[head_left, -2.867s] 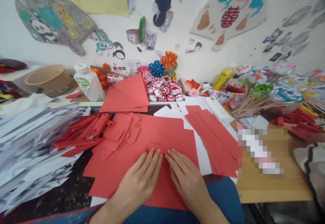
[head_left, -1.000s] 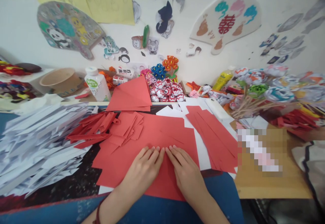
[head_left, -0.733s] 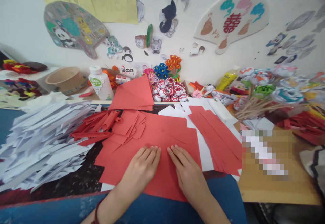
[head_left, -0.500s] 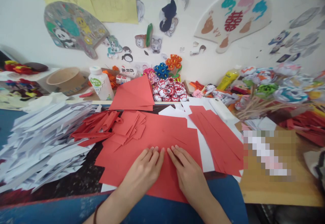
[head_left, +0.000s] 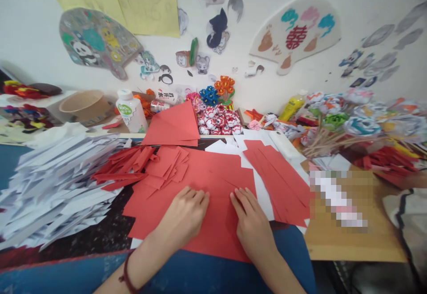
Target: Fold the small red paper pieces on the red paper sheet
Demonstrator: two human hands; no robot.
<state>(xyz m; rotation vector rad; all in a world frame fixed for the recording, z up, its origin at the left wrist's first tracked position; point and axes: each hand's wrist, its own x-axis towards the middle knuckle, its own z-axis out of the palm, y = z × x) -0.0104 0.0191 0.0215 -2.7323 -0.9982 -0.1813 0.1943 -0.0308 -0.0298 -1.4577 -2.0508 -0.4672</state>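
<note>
A wide layer of red paper sheets (head_left: 218,231) lies in front of me, overhanging the near table edge. My left hand (head_left: 186,214) rests on the left part of the top sheet, its fingers bent and lying against the paper. On the right part of that sheet is my right hand (head_left: 251,220), with fingers stretched out flat and the thumb largely hidden. Bare red paper shows between the two hands. Small red paper pieces (head_left: 163,165) lie beyond my left hand. Long red strips (head_left: 276,178) lie beyond my right hand, on white paper.
A large heap of folded white paper strips (head_left: 60,183) covers the left side, beside folded red strips (head_left: 123,167). At the back stand a white bottle (head_left: 131,111) and red-and-white paper balls (head_left: 220,118). Paper flowers on sticks (head_left: 362,125) lie at the right, above a wooden surface (head_left: 353,245).
My hands have moved apart across the red paper, left hand to the left and right hand slightly to the right. The left fingers are more bent. The view has shifted a little.
</note>
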